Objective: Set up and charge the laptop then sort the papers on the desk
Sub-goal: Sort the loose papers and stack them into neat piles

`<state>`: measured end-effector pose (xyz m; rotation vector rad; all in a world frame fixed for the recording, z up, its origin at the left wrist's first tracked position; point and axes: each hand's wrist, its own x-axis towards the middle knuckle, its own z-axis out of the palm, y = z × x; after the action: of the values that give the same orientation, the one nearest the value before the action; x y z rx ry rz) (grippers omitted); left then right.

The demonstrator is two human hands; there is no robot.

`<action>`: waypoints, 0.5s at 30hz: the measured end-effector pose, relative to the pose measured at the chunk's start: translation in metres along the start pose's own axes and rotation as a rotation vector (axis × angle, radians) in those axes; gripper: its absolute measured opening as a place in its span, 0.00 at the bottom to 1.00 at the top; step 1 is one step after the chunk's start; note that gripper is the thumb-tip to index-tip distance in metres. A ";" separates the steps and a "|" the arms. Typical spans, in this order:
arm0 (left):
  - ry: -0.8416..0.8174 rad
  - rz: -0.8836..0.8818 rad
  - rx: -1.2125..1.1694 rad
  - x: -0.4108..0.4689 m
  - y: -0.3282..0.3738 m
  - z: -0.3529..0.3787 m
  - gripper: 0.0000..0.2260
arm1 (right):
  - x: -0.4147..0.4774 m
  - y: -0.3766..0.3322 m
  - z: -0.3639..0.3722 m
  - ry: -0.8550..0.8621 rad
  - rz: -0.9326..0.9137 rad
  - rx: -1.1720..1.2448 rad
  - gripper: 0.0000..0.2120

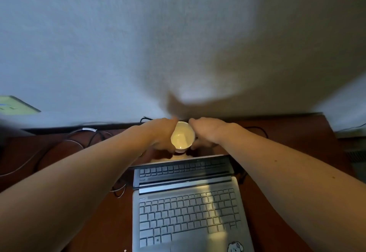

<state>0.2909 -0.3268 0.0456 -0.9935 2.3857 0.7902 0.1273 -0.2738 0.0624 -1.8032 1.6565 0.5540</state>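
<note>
A silver laptop (188,218) lies open on the reddish-brown desk (95,222), its dark screen tilted back and mirroring the keys. Behind the screen stands a small lit lamp (182,136) with a round glowing head. My left hand (160,134) curls round the left side of the lamp head. On the opposite side, my right hand (208,132) grips the head with its fingers curled under the rim. Both forearms reach over the laptop's sides. No papers are in view.
White cables (89,129) and black cables (95,138) tangle on the desk left of the laptop, and a black cable (257,128) loops at the back right. A green-faced object (15,106) sits at the far left. A pale wall rises right behind the desk.
</note>
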 end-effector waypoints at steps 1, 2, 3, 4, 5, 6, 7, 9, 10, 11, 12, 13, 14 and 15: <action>0.029 0.003 -0.057 -0.005 0.001 -0.002 0.35 | -0.006 0.003 -0.004 0.026 -0.019 0.033 0.27; 0.059 0.006 -0.123 -0.010 0.003 -0.006 0.36 | -0.011 0.008 -0.008 0.059 -0.038 0.086 0.26; 0.098 0.005 -0.195 -0.014 0.005 -0.009 0.37 | -0.017 0.014 -0.012 0.097 -0.056 0.152 0.26; 0.145 0.005 -0.260 -0.019 0.009 -0.013 0.37 | -0.024 0.021 -0.015 0.137 -0.070 0.227 0.27; 0.193 0.005 -0.316 -0.023 0.014 -0.016 0.37 | -0.031 0.029 -0.018 0.180 -0.085 0.295 0.27; 0.240 0.008 -0.360 -0.026 0.021 -0.020 0.37 | -0.037 0.037 -0.020 0.226 -0.101 0.340 0.28; 0.281 0.015 -0.397 -0.028 0.028 -0.024 0.36 | -0.045 0.046 -0.022 0.266 -0.117 0.362 0.28; 0.344 0.023 -0.449 -0.029 0.049 -0.034 0.37 | -0.059 0.067 -0.026 0.332 -0.155 0.385 0.27; 0.374 0.023 -0.467 -0.029 0.060 -0.039 0.37 | -0.066 0.078 -0.028 0.361 -0.174 0.399 0.27; 0.401 0.020 -0.482 -0.027 0.071 -0.044 0.38 | -0.072 0.090 -0.030 0.394 -0.191 0.410 0.27; 0.427 0.018 -0.486 -0.026 0.084 -0.050 0.38 | -0.080 0.102 -0.032 0.427 -0.207 0.417 0.27; 0.446 0.017 -0.487 -0.023 0.098 -0.054 0.38 | -0.088 0.115 -0.033 0.460 -0.227 0.421 0.28; 0.459 0.024 -0.484 -0.019 0.113 -0.058 0.38 | -0.096 0.129 -0.033 0.488 -0.239 0.424 0.28; 0.464 0.031 -0.485 -0.016 0.125 -0.061 0.38 | -0.102 0.140 -0.032 0.511 -0.249 0.427 0.28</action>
<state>0.1985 -0.2861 0.1418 -1.4658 2.6519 1.3124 -0.0271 -0.2244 0.1318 -1.8667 1.6609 -0.3798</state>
